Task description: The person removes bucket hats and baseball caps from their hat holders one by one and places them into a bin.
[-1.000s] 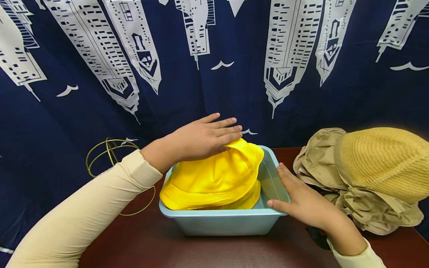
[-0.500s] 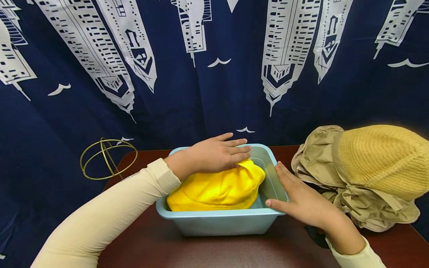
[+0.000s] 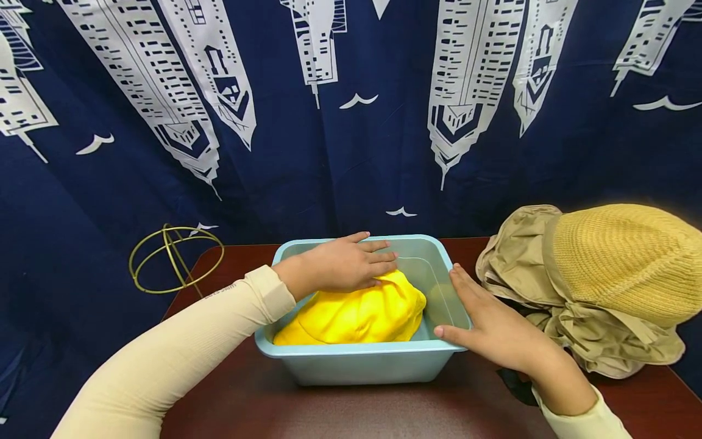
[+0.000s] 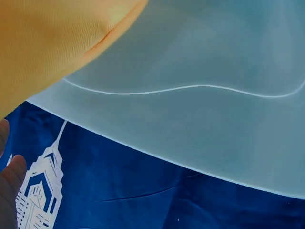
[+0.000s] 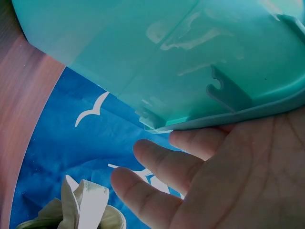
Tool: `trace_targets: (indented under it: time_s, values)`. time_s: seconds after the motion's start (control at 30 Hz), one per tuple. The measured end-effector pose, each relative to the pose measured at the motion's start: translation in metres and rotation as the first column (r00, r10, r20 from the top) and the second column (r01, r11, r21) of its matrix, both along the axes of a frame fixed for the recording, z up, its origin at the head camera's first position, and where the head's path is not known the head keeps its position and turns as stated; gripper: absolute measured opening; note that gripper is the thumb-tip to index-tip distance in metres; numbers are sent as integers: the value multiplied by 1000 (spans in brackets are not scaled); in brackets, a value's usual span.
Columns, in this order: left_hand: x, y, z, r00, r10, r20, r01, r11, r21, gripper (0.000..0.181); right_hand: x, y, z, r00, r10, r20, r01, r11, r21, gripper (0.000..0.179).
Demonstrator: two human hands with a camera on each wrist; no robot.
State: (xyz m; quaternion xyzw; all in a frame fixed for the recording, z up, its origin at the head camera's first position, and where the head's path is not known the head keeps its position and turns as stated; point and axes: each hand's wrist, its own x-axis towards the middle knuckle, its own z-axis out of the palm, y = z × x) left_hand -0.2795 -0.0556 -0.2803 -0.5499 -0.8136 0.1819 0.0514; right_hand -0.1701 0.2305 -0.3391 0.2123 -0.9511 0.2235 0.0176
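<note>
A yellow bucket hat [image 3: 356, 314] lies squashed down inside a light blue plastic basin [image 3: 362, 366]. My left hand [image 3: 342, 263] rests on top of the hat with its fingers straight, below the basin's back rim. In the left wrist view the hat's ribbed fabric [image 4: 52, 43] hangs at upper left, beside two fingertips. My right hand [image 3: 493, 326] lies against the basin's right rim, thumb over the front right corner. The right wrist view shows its fingers [image 5: 167, 160] spread loosely outside the basin wall [image 5: 119, 47].
Right of the basin, a mustard knit hat [image 3: 631, 262] sits on crumpled khaki hats [image 3: 620, 341]. A gold wire stand [image 3: 175, 250] rises at the left, behind the left sleeve. The dark red table [image 3: 362, 411] ends at a navy curtain [image 3: 340, 177] with white buildings.
My left hand has pressed the yellow hat down from above the rim into the basin, then slid slightly left. The right hand has stayed at the basin's rim.
</note>
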Motion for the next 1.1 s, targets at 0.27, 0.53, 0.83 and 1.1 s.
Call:
trace_targets:
  time_s: [0.27,0.53,0.83,1.1]
  values:
    - [-3,-2,-16,997,40,65,-37,998,-57,54,0,0,0,1000,5,-9,-5,1000,-2,101]
    - [8,-15,-2,999,37,-7,-37,999,-15,56,1,0,-1,1000,7,-18,-7,1000,-2,101]
    - [56,-75,20,976,213,-40,-201,957,210,56,1,-1,1,999,14,-40,-12,999,41,103]
    - [101,-131,-23,868,494,57,-465,765,445,84,0,-1,6,996,19,-86,-9,993,120,102]
